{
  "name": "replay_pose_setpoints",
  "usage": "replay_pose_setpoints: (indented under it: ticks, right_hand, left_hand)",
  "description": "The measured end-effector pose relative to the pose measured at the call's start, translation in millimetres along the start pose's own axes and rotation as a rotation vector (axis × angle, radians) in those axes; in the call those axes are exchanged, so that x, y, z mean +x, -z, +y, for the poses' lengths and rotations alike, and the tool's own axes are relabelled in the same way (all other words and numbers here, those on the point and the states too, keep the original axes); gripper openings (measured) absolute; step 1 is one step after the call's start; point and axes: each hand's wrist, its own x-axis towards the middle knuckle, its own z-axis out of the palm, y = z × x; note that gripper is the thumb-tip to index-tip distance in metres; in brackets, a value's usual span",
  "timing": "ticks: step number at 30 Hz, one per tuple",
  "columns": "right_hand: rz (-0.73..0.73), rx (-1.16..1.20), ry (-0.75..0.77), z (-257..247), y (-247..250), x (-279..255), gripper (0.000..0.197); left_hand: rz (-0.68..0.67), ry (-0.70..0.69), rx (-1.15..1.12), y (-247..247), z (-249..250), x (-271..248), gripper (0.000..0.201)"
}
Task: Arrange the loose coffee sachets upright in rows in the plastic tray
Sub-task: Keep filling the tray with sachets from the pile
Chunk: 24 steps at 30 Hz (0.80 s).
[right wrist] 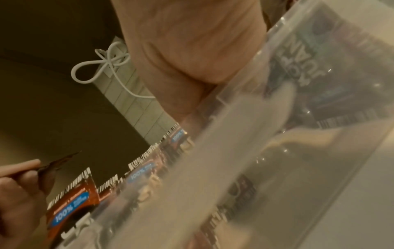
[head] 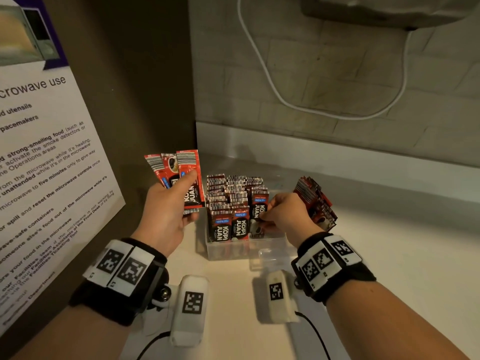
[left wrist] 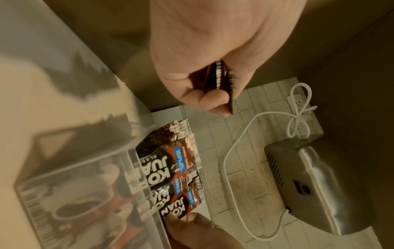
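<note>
Nearest us, our left hand [head: 166, 219] is raised to the left of the tray [head: 233, 249], its thumb and fingers pinching a fan of three sachets [head: 181, 175] held upright, clear of the tray. The left wrist view shows the edges of those sachets clamped between thumb and curled fingers. Our right hand [head: 285, 214] reaches into the right side of the tray, fingertips pinching a sachet [head: 258, 207] at the front of the right row. The clear tray sits on the pale counter [head: 389, 255], and in it packed sachets [head: 228, 203] stand upright in rows, the front ones showing their labels; the near right corner holds none. Just beyond our right hand, a loose pile [head: 317, 201] of sachets leans on the counter, right of the tray. Farther back runs a tiled wall [head: 337, 74] with a white cable [head: 272, 81] looping down it, and a notice [head: 46, 152] stands at left.
</note>
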Motion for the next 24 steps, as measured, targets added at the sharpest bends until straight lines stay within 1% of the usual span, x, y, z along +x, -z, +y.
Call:
replay_pose_setpoints:
  ticks: [5,15,18,20,23,24]
  right_hand:
    - [0.052,-0.054,0.049,-0.8,-3.7,6.4,0.03]
    - [0.068,-0.14,0.082,6.9,-9.0,7.5,0.033]
    - [0.088,-0.129,0.106,7.5,-6.6,4.9,0.031]
    - [0.131,-0.085,0.16,5.2,-3.2,-0.1,0.026]
    - [0.231,0.048,0.331,-8.0,3.6,-13.9,0.017]
    - [0.221,0.115,0.372,-15.7,6.2,-20.1,0.012]
  left_hand:
    - [-0.026,0.006,0.001,-3.4,-0.6,-3.3,0.007]
    - [-0.023,-0.001,0.004,1.1,-2.1,-0.6,0.007]
    - [-0.033,-0.004,0.004,-1.0,-2.7,-1.0,0.008]
    - [-0.046,-0.015,0.005,-2.0,-1.6,-1.0,0.009]
    - [-0.098,-0.038,0.002,-3.4,0.7,-2.0,0.003]
    - [-0.131,-0.039,0.006,-5.0,0.9,-3.3,0.007]
